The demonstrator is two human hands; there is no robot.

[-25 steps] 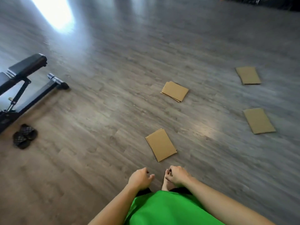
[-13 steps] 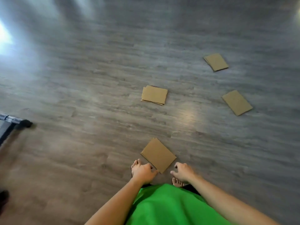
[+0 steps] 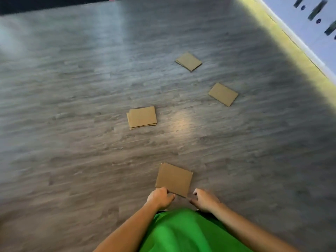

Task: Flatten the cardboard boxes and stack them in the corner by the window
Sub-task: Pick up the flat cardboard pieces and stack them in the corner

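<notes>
Head view. Four lots of flattened cardboard are seen lying flat on the grey wood-pattern floor (image 3: 72, 110). The nearest cardboard piece (image 3: 174, 179) lies just beyond both hands, slightly turned so that one corner points toward the person; its long axis cannot be told with certainty, since the piece appears almost square.

The left hand (image 3: 160, 198) is shown with its fingers curled, at the near left corner of this piece. Whether the edge is already pinched or only overlapped in the picture cannot be told. The right hand (image 3: 205, 200) is held just to the right of the near corner, its fingers loosely curled and nothing seen in them; a small gap of floor is visible between it and the cardboard. The left hand is therefore judged the nearer of the two.

Farther off, a small stack of cardboard (image 3: 142, 117) lies at centre, with its sheets slightly fanned. Two more flat pieces, one far (image 3: 189, 61) and one right of centre (image 3: 223, 94), lie toward the pale wall (image 3: 298, 24) at far right.

A green shirt (image 3: 185, 233) fills the near edge. No window or corner is shown, so the stacking place cannot be located.
</notes>
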